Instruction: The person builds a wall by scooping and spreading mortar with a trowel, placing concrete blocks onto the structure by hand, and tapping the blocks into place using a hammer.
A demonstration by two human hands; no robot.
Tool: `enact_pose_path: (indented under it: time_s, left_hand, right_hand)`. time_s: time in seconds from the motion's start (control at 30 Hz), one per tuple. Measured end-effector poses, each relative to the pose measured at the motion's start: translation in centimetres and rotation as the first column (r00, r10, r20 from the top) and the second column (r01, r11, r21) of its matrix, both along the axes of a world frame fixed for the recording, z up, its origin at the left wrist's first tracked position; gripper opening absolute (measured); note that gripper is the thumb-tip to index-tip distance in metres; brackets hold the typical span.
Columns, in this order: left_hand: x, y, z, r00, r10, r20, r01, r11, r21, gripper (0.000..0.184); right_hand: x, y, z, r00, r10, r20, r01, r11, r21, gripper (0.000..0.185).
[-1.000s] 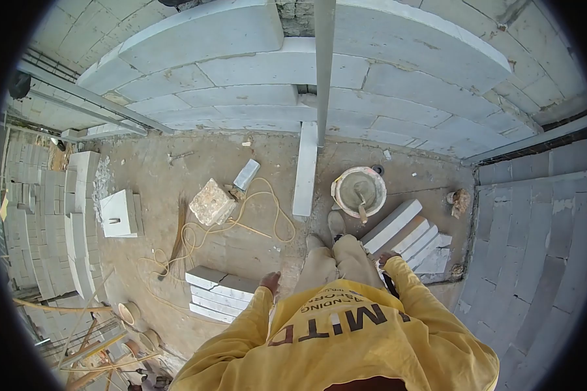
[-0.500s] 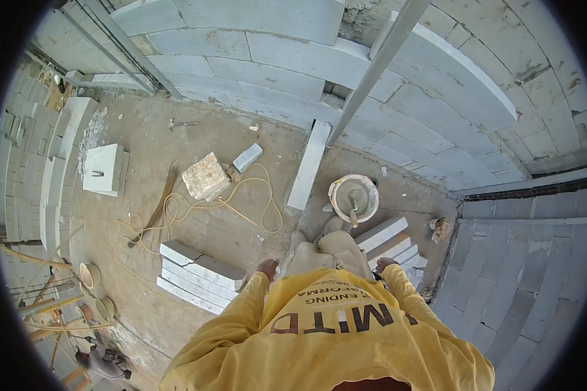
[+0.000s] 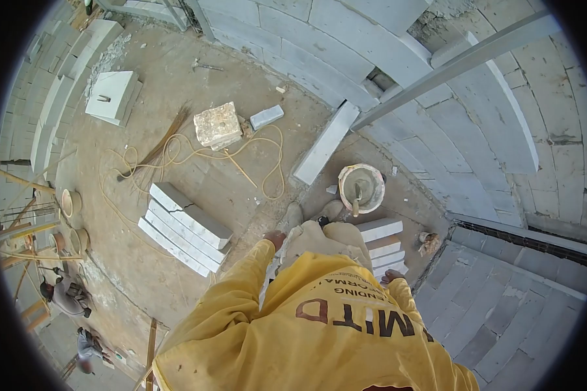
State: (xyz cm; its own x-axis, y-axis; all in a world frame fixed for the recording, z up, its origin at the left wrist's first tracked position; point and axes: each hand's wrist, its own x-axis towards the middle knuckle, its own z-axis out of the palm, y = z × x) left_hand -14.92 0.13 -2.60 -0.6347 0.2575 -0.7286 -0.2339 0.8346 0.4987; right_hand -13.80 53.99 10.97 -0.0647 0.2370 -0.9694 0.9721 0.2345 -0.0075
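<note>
left hand (image 3: 276, 239) near block stack (image 3: 186, 225) | right hand (image 3: 392, 277) beside slabs (image 3: 383, 242) | trowel (image 3: 356, 206) in bucket (image 3: 374, 206)

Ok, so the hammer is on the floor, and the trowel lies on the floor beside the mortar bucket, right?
Not quite: the head view shows the trowel in the mortar bucket, its handle over the rim. The hammer is on the floor, as you say.

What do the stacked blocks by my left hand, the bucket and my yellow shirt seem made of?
Blocks: probably aerated concrete, matte; pale, chalky faces and a jagged crack suggest it. Bucket: perhaps plastic, judging by its pale, rounded rim; grey residue obscures the finish. Yellow shirt: soft, matte fabric, draped in folds; fibre unclear.
</note>
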Motion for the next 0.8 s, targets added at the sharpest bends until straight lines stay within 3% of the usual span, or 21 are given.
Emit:
enact_pose_path:
  time_s: [0.07,0.17,0.27,0.37,0.47,0.57,0.63,0.67,0.73,0.77,0.8]
  left_hand:
    - [1.6,0.8,-0.4,0.988,-0.042,-0.145,0.038,0.999,-0.031,0.026]
    - [2.5,0.7,1.1,0.975,-0.150,-0.166,0.150,0.989,-0.011,0.028]
    - [0.4,-0.2,6.5,0.975,-0.219,-0.037,0.219,0.976,-0.017,0.027]
    - [1.2,-1.6,3.9,0.985,0.090,0.149,-0.090,0.996,-0.007,0.048]
    - [1.8,-3.2,1.4,0.986,0.142,0.089,-0.138,0.989,-0.044,0.048]
    - [-0.1,-4.5,5.2,0.998,-0.003,0.070,0.007,0.999,-0.046,0.044]
    - [0.7,-5.4,4.1,0.984,-0.123,-0.132,0.117,0.992,-0.051,0.033]
    - [1.0,-5.6,3.7,0.955,-0.185,-0.232,0.176,0.983,-0.059,0.038]
    - [0.4,-5.5,4.3,0.953,-0.239,-0.188,0.228,0.970,-0.080,0.044]
    - [-0.3,-5.5,5.5,0.950,-0.265,-0.166,0.253,0.963,-0.091,0.047]
    - [-1.5,-5.2,7.6,0.945,-0.321,-0.069,0.311,0.942,-0.130,0.031]
  right_hand:
    - [-0.5,-2.8,5.1,0.990,-0.104,-0.092,0.114,0.987,0.115,0.007]
    - [-1.1,-2.9,5.8,0.994,-0.110,-0.017,0.111,0.976,0.186,0.014]
    - [-3.1,-5.2,7.3,0.994,-0.109,0.004,0.106,0.968,0.226,0.024]
    - [-5.3,-6.4,6.9,0.990,-0.140,0.002,0.136,0.966,0.222,0.025]
    - [-6.2,-7.0,5.8,0.988,-0.144,-0.051,0.151,0.974,0.170,0.028]
    - [-6.2,-5.8,4.3,0.970,-0.243,-0.020,0.243,0.970,-0.010,0.028]
    - [-5.7,-5.4,3.3,0.964,-0.266,-0.020,0.265,0.964,-0.009,0.030]
    - [-5.4,-5.5,3.1,0.962,-0.272,-0.021,0.272,0.962,0.010,0.031]
    - [-4.7,-6.0,3.7,0.959,-0.282,-0.037,0.283,0.959,0.021,0.034]
    - [-4.8,-7.2,5.1,0.961,-0.273,-0.046,0.274,0.962,0.018,0.025]
    - [-5.2,-8.7,6.8,0.963,-0.264,-0.055,0.265,0.964,0.014,0.018]
